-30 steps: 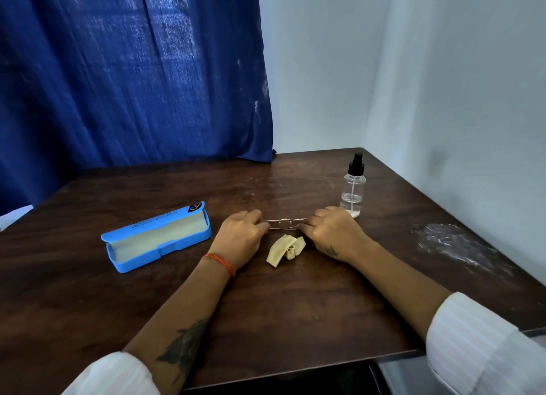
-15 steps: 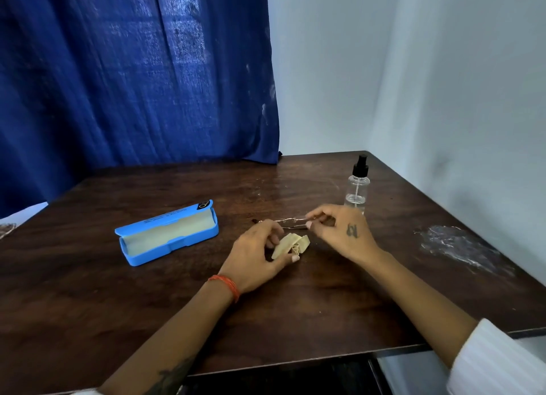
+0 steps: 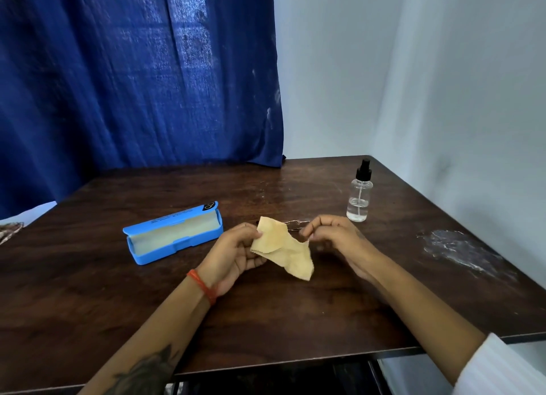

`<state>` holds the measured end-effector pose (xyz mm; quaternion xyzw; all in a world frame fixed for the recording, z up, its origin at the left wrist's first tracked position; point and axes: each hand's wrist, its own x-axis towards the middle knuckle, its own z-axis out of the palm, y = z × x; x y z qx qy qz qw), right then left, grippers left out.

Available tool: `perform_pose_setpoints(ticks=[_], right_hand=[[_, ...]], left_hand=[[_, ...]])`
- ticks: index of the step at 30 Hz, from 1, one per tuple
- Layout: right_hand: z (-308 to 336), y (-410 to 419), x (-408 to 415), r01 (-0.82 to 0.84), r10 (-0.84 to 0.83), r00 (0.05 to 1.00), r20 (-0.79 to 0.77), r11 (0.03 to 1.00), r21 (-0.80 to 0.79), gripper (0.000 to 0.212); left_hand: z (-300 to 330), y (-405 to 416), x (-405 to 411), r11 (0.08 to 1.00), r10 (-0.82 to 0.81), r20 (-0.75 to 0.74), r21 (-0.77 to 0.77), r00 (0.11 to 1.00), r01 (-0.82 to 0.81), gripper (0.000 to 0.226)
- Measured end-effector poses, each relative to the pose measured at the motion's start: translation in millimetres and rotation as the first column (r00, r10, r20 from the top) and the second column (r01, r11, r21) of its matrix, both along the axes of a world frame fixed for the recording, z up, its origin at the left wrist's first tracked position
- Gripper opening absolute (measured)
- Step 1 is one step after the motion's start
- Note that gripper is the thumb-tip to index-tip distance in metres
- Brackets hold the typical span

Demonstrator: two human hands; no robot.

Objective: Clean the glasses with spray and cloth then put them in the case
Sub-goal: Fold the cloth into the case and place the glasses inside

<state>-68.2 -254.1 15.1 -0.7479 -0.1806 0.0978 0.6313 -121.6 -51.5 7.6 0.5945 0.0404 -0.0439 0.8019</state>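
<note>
Dark wood worktop (image 3: 266,320) carried everything. Both hands, left hand (image 3: 233,254) and right hand (image 3: 334,236), pinched the cloth (image 3: 283,248) by its corners; the glasses (image 3: 295,224) lay just beyond the fingers. Spray bottle (image 3: 359,196) stood past the right fingers, open case (image 3: 172,232) left. Wiping and casing seemingly remained.

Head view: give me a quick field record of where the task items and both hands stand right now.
cloth: tan, unfolded, held up between both hands
left hand: pinches the cloth's left edge
right hand: pinches the cloth's right corner
glasses: on the table behind the cloth, mostly hidden
spray bottle: upright, beyond the right hand, untouched
case: blue, open, left of the hands
table: dark wood
</note>
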Motion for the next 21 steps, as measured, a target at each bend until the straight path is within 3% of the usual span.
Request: perform_pose_setpoints(ticks=[2,3,5,7,10,12,15,18,21], right_hand=[[5.3,3.9,-5.0,-0.11,0.137,0.979,-0.154,0.979,0.172,0.006],[6.3,6.8,-7.9,-0.174,0.215,0.956,-0.202,0.964,0.2,0.016],[7.0,13.8,-14.6,-0.282,0.327,0.907,-0.267,0.94,0.195,0.032],[7.1,19.4,-19.0,-0.297,0.331,0.905,-0.267,0.941,0.161,0.03],[14.9,22.7,-24.5,-0.148,0.154,0.978,-0.142,0.988,0.047,0.004],[22.8,22.4,-26.0,-0.033,0.045,0.996,0.078,0.989,-0.146,0.002],[38.6,24.5,-30.0,0.057,0.12,0.904,0.409,0.917,-0.395,0.004],[52.6,31.2,-34.0,0.03,0.224,0.861,0.457,0.873,-0.486,0.007],[60.0,33.6,-34.3,-0.02,0.246,0.873,0.421,0.881,-0.472,0.008]], left_hand=[[1.0,1.7,-4.7,0.994,-0.056,-0.011,-0.099,0.998,0.054,0.018],[1.2,1.3,-7.0,0.987,-0.076,-0.016,-0.141,0.997,0.073,0.016],[1.8,-0.1,-11.1,0.97,-0.105,-0.028,-0.224,0.994,0.096,0.023],[2.8,0.4,-14.0,0.954,-0.116,-0.045,-0.284,0.992,0.099,0.033],[0.8,4.0,-15.7,0.945,-0.083,-0.122,-0.326,0.989,0.039,0.032],[-1.0,5.8,-16.0,0.952,-0.021,-0.207,-0.302,0.978,-0.043,0.031],[-1.3,6.2,-15.7,0.968,-0.013,-0.232,-0.247,0.973,-0.046,0.069],[5.5,3.2,-19.4,0.982,-0.091,-0.172,-0.179,0.981,0.06,0.08],[8.8,-1.9,-22.6,0.986,-0.147,-0.103,-0.089,0.984,0.138,0.065]])
